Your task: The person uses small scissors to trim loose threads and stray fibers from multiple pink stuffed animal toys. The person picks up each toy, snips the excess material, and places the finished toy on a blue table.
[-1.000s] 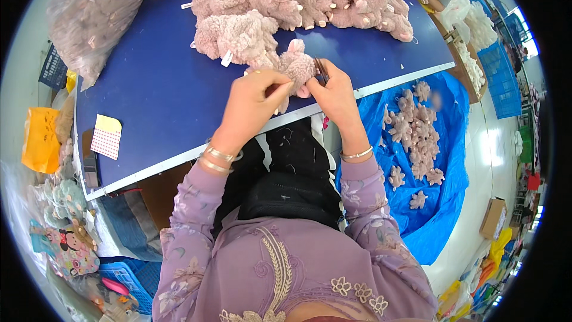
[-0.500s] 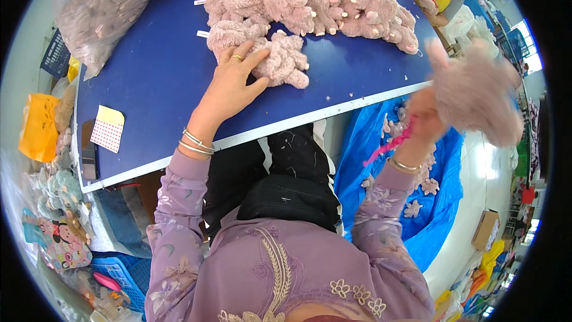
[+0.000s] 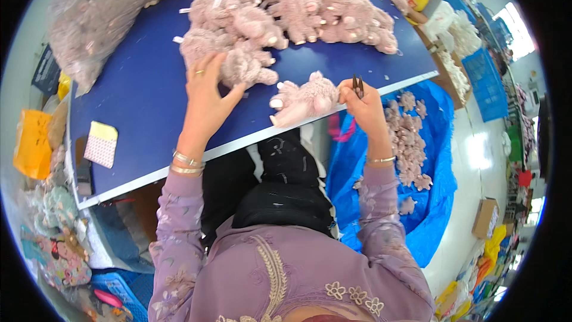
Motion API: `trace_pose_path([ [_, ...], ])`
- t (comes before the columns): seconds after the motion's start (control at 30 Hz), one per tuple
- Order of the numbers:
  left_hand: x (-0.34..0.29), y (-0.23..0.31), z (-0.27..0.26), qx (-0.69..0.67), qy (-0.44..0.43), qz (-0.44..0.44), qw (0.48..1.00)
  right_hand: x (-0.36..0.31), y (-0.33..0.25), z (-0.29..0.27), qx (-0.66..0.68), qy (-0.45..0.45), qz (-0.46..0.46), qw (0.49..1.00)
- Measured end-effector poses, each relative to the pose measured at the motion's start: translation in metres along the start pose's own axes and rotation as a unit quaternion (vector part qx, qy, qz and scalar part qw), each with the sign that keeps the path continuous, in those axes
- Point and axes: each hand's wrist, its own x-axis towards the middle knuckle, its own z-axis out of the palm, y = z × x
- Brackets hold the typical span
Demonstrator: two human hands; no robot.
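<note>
Right grip: the right hand (image 3: pixel 364 106) is closed round a dark pointed tool (image 3: pixel 357 83), whose tips stick up from the fist; the fingers also meet one end of a plush toy
Toy at the right grip: the greyish-pink plush toy (image 3: pixel 307 96) lies just left of this grip, on its side near the counter's pale edge; how firmly it is pinched cannot be told
Left grip: the left hand (image 3: pixel 205 92) is partly open, thumb well apart from the fingers, resting against a second toy (image 3: pixel 247 68) at the near side of the heap; no firm hold shows
Bright pink strip: the strip (image 3: pixel 341 130) hangs below and left of the right grip; what it is fastened to cannot be told
Counter: the blue counter (image 3: pixel 155 107) lies under and around both grips
Heap, seemingly left to handle: the large heap of toys (image 3: pixel 298 12) spreads beyond both grips, some with white tags showing
Blue sheeting, perhaps holding those done: small plush pieces (image 3: pixel 408 143) lie in the blue sheeting (image 3: pixel 438 161), right of and below the right grip; whether they are finished cannot be told
Progress: judged midway, one toy in hand and many beyond
</note>
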Motion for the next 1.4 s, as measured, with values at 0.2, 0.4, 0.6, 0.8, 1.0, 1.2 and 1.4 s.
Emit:
trace_pose_path([
  [0.2,-0.02,0.05,0.003,-0.382,-0.146,-0.007,0.913,-0.01,-0.024,0.009,0.32,-0.035,-0.007,0.947],
  [0.4,-0.028,0.075,0.028,-0.564,-0.228,-0.106,0.787,-0.008,-0.027,0.027,0.434,0.045,-0.02,0.9],
  [0.6,-0.034,0.085,0.044,-0.571,-0.133,-0.147,0.797,-0.003,-0.03,0.047,0.46,0.053,0.087,0.882],
  [0.8,-0.038,0.084,0.041,-0.536,-0.109,-0.204,0.812,-0.017,-0.042,0.052,0.094,0.016,0.003,0.995],
  [1.0,-0.044,0.079,0.061,-0.694,0.036,-0.212,0.687,-0.02,-0.022,0.063,0.342,0.042,0.037,0.938],
  [1.2,-0.045,0.071,0.056,-0.713,0.034,-0.209,0.668,-0.022,-0.022,0.056,0.357,0.008,0.04,0.933],
  [1.4,-0.043,0.064,0.042,-0.492,-0.026,-0.104,0.864,-0.048,-0.091,0.064,-0.122,-0.036,-0.347,0.929],
])
